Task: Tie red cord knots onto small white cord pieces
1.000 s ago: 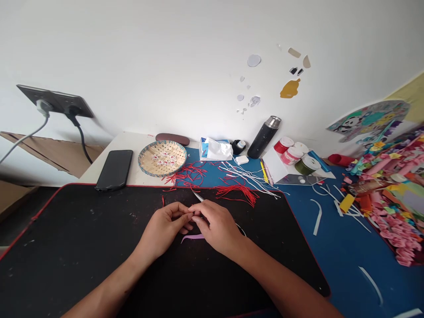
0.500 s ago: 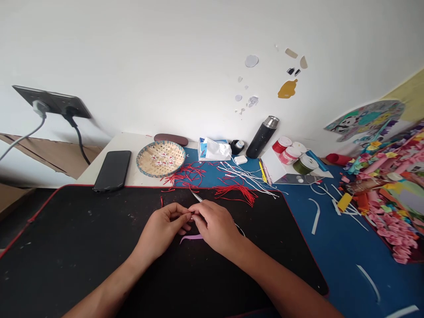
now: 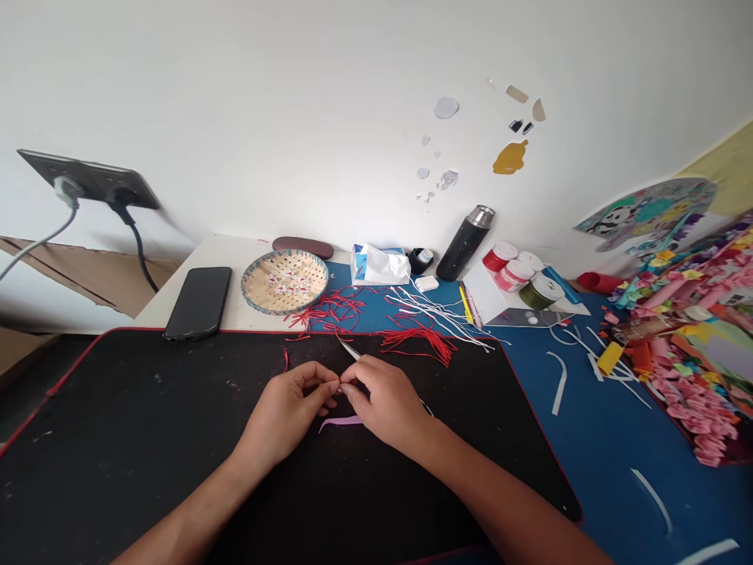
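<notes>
My left hand and my right hand meet over the black desk mat. Both pinch with thumb and forefinger, fingertips almost touching, on something tiny that I cannot make out. Past the right knuckles pokes a pointed silver blade, its other end covered by the hand. A lilac tool with a thin curved tip lies on the mat, partly under my right hand. By the right wrist shows a bit of white cord. Just beyond the hands lies a bundle of red cords.
A round woven basket holds small red-and-white pieces. Behind the mat are a phone, red scraps, white cords, a tissue box, a black flask and cord spools. Paper flowers crowd the right.
Both hands keep their pinch in nearly the same place, with only slight finger movement. The whole view has shifted very slightly.
</notes>
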Demonstrator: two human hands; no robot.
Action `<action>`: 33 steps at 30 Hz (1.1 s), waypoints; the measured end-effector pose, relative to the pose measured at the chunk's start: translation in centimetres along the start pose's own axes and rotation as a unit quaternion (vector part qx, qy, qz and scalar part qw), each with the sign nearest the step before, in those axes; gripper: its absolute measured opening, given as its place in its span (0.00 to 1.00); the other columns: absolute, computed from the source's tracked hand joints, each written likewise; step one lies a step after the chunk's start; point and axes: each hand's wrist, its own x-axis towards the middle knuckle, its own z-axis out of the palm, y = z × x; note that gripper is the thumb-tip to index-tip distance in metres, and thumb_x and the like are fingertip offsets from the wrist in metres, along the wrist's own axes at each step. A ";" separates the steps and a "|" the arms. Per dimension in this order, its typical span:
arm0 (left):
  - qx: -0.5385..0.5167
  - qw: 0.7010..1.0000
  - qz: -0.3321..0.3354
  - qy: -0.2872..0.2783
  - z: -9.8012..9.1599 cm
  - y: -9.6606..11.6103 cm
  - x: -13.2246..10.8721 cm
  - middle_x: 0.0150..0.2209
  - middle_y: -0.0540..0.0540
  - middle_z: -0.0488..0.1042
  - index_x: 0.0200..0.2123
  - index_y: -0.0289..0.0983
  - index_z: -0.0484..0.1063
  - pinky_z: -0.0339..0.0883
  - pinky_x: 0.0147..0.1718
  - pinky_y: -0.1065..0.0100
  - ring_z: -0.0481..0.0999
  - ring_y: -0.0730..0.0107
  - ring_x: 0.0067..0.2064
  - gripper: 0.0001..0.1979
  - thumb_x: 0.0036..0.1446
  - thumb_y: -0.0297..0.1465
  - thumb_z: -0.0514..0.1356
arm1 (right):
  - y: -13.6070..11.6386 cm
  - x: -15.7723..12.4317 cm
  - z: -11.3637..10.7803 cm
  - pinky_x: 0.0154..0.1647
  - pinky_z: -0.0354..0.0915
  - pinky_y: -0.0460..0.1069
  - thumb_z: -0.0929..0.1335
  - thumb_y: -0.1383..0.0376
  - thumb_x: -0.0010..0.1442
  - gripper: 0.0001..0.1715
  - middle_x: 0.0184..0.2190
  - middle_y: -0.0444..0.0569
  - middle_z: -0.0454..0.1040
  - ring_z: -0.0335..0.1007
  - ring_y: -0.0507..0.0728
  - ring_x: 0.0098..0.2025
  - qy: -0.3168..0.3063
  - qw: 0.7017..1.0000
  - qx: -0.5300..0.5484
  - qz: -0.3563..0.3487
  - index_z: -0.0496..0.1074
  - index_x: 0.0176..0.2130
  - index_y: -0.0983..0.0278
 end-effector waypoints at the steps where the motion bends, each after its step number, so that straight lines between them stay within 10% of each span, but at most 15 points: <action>1: 0.002 1.000 0.002 0.000 0.0 0.1 0.0 0.29 0.46 0.81 0.31 0.40 0.79 0.76 0.33 0.65 0.82 0.58 0.34 0.14 0.54 0.45 0.66 | 0.0 0.0 0.0 0.38 0.63 0.48 0.71 0.72 0.64 0.06 0.35 0.45 0.77 0.73 0.54 0.36 -0.001 1.000 0.003 0.001 0.76 0.37 0.61; 33: -0.076 0.994 -0.039 -0.067 -0.9 0.1 0.8 0.30 0.44 0.82 0.32 0.37 0.79 0.78 0.32 0.65 0.83 0.57 0.34 0.21 0.50 0.51 0.69 | 0.1 0.3 0.3 0.33 0.62 0.46 0.70 0.73 0.63 0.07 0.33 0.43 0.75 0.67 0.51 0.30 0.000 0.989 0.134 0.056 0.76 0.35 0.62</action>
